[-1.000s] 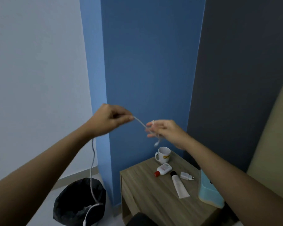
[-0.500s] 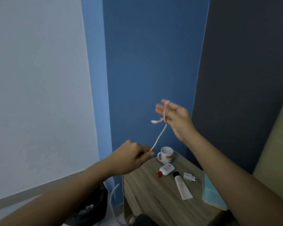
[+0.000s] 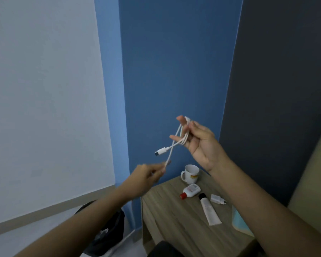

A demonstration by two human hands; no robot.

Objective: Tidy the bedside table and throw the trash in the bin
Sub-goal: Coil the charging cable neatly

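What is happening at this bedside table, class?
A person is tidying a cable. It lies looped round the fingers of the right grip, its connector sticking out, while the left grip pinches the loose run below. On the table sit a mug, a bottle, a tube and a charger, untouched. The bin stands on the floor beside the table.

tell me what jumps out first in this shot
The white cable stands out, held up mid-frame against the blue wall. It is looped round the right hand, and the left hand pinches its lower run. Below them, the wooden bedside table carries a white mug, a red-capped bottle, a tube and a charger plug.
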